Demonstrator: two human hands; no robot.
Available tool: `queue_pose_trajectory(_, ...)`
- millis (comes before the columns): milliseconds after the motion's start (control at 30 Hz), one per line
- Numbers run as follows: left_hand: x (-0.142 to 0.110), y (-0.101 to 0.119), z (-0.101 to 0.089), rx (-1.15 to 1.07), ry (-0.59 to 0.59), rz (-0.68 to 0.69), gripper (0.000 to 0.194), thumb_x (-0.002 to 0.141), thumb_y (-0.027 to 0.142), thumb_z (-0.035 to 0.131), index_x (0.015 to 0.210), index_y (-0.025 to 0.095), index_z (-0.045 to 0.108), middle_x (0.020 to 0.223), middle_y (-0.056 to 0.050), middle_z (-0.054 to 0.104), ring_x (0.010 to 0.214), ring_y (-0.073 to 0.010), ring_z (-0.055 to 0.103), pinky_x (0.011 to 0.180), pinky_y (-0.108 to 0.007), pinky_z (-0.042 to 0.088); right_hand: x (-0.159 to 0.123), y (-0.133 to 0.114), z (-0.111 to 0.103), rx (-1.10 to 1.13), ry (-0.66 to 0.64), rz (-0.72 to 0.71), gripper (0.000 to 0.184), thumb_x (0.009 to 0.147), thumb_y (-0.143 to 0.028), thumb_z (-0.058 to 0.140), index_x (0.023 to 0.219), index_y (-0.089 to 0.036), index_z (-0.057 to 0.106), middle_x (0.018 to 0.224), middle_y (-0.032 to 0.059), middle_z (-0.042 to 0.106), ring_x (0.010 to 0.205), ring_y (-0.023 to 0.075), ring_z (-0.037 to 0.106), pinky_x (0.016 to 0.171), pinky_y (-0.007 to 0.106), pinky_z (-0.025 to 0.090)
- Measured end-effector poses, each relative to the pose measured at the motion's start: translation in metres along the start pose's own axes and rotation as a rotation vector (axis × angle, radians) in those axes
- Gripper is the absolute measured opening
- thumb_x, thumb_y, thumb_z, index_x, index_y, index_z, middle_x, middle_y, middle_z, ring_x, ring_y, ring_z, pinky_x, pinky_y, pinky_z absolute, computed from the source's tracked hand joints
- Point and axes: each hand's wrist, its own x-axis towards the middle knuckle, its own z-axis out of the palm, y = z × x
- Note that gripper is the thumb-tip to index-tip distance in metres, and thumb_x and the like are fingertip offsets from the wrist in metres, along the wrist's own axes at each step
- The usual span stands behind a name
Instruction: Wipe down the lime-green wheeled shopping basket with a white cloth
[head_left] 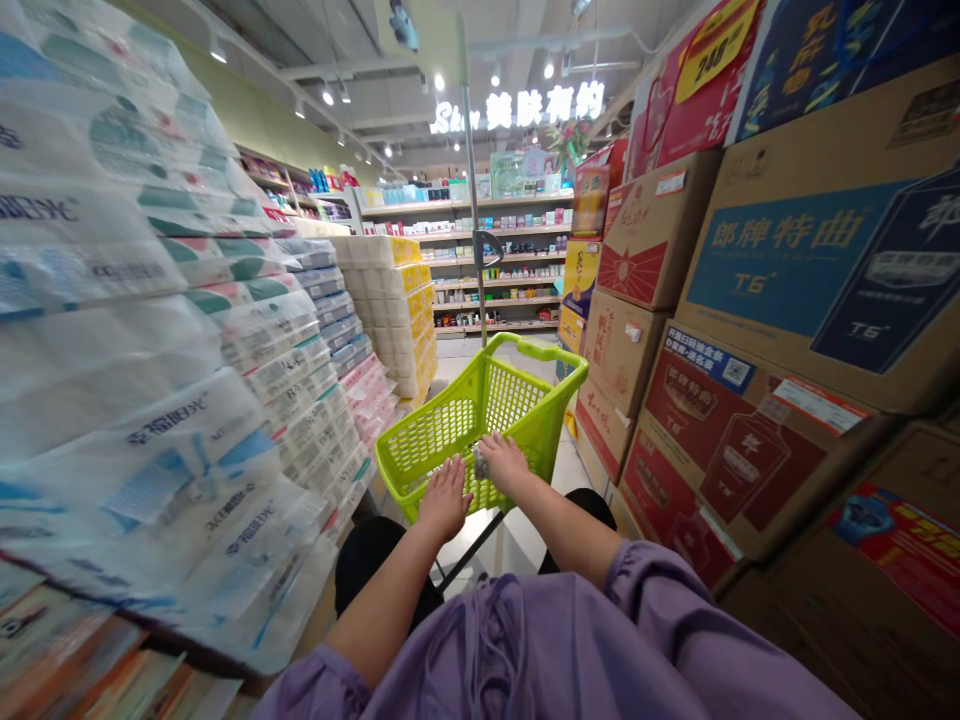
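A lime-green shopping basket [537, 350] with perforated walls stands in front of me on a dark wheeled frame, its inside showing no goods. My left hand [445, 498] lies at its near edge, the fingers stretched out and close together. Beside it, my right hand [504, 464] reaches over the near side with its fingers partly bent. A small grey item [480, 462] shows at the thumb side of the right hand and seems held there; its kind is too small to make out. The hands cover part of the near rim.
Plastic-wrapped tissue packs [202, 480] rise on the left, with yellow-and-white paper packs [386, 300] farther on. Stacked cardboard boxes [810, 250] line the right. A metal pole [471, 160] stands beyond the basket, before stocked shelves [457, 235]. Pale floor [450, 355] runs between.
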Motion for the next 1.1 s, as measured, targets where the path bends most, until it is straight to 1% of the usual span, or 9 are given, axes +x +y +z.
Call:
queue_pose_trajectory(133, 0.002, -0.004, 0.002, -0.003, -0.002, 0.055, 0.062, 0.092, 0.029, 0.036, 0.149, 0.010, 0.024, 0.158, -0.012, 0.019, 0.146, -0.0249, 0.017, 0.117, -0.042, 0.020, 0.001, -0.011, 0.010, 0.005, -0.025, -0.131, 0.054, 0.091, -0.017, 0.040, 0.145, -0.024, 0.036, 0.156, 0.0034, 0.028, 0.145, 0.0200, 0.018, 0.117, 0.044, 0.014)
queue_pose_trajectory(233, -0.003, -0.012, 0.004, 0.015, 0.010, 0.043, 0.062, 0.092, 0.029, 0.036, 0.150, 0.012, 0.022, 0.158, -0.011, 0.019, 0.146, -0.0243, 0.018, 0.117, -0.041, 0.021, 0.003, -0.002, 0.005, -0.025, -0.009, -0.072, 0.056, 0.091, -0.012, 0.037, 0.145, -0.026, 0.036, 0.156, 0.0015, 0.027, 0.145, 0.0195, 0.018, 0.117, 0.047, 0.012)
queue_pose_trajectory(333, -0.012, -0.016, 0.006, 0.035, 0.029, 0.005, 0.064, 0.091, 0.027, 0.037, 0.151, 0.013, 0.019, 0.158, -0.010, 0.019, 0.146, -0.0248, 0.018, 0.117, -0.042, 0.021, 0.005, 0.011, -0.003, -0.044, -0.005, -0.003, 0.059, 0.089, -0.010, 0.039, 0.146, -0.026, 0.035, 0.157, 0.0012, 0.025, 0.146, 0.0196, 0.016, 0.118, 0.045, 0.010)
queue_pose_trajectory(500, -0.022, -0.016, 0.015, 0.037, 0.037, -0.068, 0.067, 0.089, 0.025, 0.039, 0.151, 0.011, 0.018, 0.158, -0.012, 0.018, 0.146, -0.0262, 0.018, 0.117, -0.043, 0.020, 0.013, 0.023, -0.006, -0.039, 0.005, 0.076, 0.059, 0.090, -0.009, 0.038, 0.147, -0.021, 0.032, 0.158, 0.0057, 0.022, 0.146, 0.0212, 0.014, 0.118, 0.045, 0.010)
queue_pose_trajectory(633, -0.014, -0.017, 0.023, -0.043, 0.022, -0.038, 0.068, 0.088, 0.027, 0.040, 0.150, 0.008, 0.017, 0.158, -0.014, 0.017, 0.146, -0.0251, 0.018, 0.118, -0.039, 0.021, 0.025, 0.020, -0.003, -0.027, 0.007, 0.124, 0.058, 0.090, -0.009, 0.037, 0.147, -0.019, 0.034, 0.156, 0.0116, 0.025, 0.145, 0.0242, 0.019, 0.116, 0.048, 0.015)
queue_pose_trajectory(700, -0.006, -0.015, 0.024, -0.100, 0.002, -0.017, 0.068, 0.088, 0.028, 0.040, 0.150, 0.007, 0.017, 0.158, -0.015, 0.018, 0.145, -0.0257, 0.018, 0.118, -0.041, 0.023, 0.027, 0.011, 0.002, -0.016, 0.004, 0.099, 0.056, 0.090, -0.009, 0.036, 0.146, -0.017, 0.036, 0.154, 0.0129, 0.028, 0.144, 0.0244, 0.021, 0.116, 0.048, 0.018)
queue_pose_trajectory(867, 0.005, -0.006, 0.021, -0.153, -0.013, 0.018, 0.071, 0.085, 0.026, 0.042, 0.148, 0.003, 0.019, 0.157, -0.018, 0.019, 0.145, -0.0260, 0.018, 0.118, -0.043, 0.023, 0.012, -0.017, 0.017, 0.011, -0.038, -0.098, 0.057, 0.088, -0.015, 0.047, 0.144, -0.022, 0.039, 0.154, 0.0056, 0.031, 0.144, 0.0193, 0.022, 0.117, 0.038, 0.020)
queue_pose_trajectory(967, -0.002, -0.005, 0.020, -0.140, -0.005, 0.016, 0.073, 0.084, 0.026, 0.045, 0.148, 0.004, 0.020, 0.157, -0.017, 0.021, 0.145, -0.0253, 0.020, 0.118, -0.041, 0.022, 0.003, -0.012, 0.014, 0.011, -0.064, -0.128, 0.058, 0.087, -0.014, 0.048, 0.144, -0.023, 0.038, 0.154, 0.0050, 0.031, 0.144, 0.0196, 0.022, 0.118, 0.041, 0.018)
queue_pose_trajectory(1100, -0.007, -0.006, 0.017, -0.092, -0.019, -0.016, 0.072, 0.083, 0.023, 0.045, 0.149, 0.009, 0.021, 0.156, -0.015, 0.026, 0.145, -0.0250, 0.020, 0.119, -0.044, 0.017, 0.006, 0.010, 0.000, 0.006, -0.059, -0.057, 0.059, 0.085, -0.011, 0.049, 0.143, -0.021, 0.039, 0.154, 0.0074, 0.032, 0.144, 0.0234, 0.023, 0.117, 0.047, 0.017)
